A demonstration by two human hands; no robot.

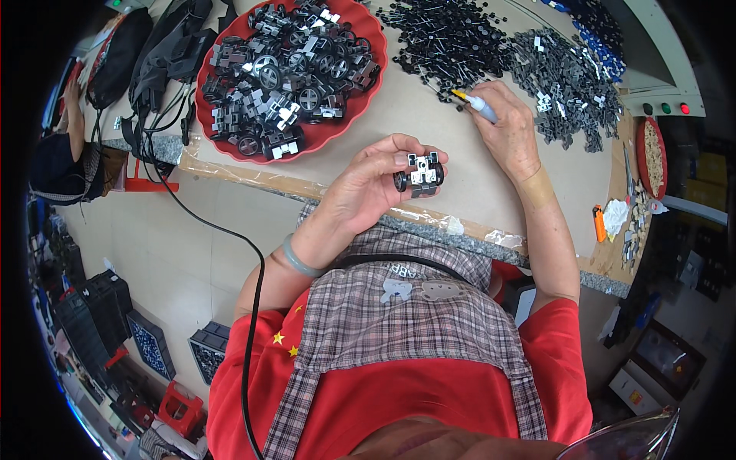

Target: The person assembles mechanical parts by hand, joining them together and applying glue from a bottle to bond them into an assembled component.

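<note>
Left hand [366, 188] raised over the table's near edge, fingers curled around a small black-and-grey plastic wheeled assembly [419, 173], pinched at the fingertips. Right hand [506, 126] rests on the beige tabletop [429, 115] just beyond, closed on a grey pen-shaped tool with yellow tip [475, 104]. Tip sits at the edge of a loose pile of black plastic parts [448, 38]. Grey plastic parts heap [571, 80] right of that hand. Red round tray [360, 100] of finished wheeled assemblies far left. Orange lighter-like item [599, 223] at right edge.

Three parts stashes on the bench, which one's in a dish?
The assembled wheel units, heaped in the red dish at left. The black pile and grey pile lie loose on the bench.
</note>
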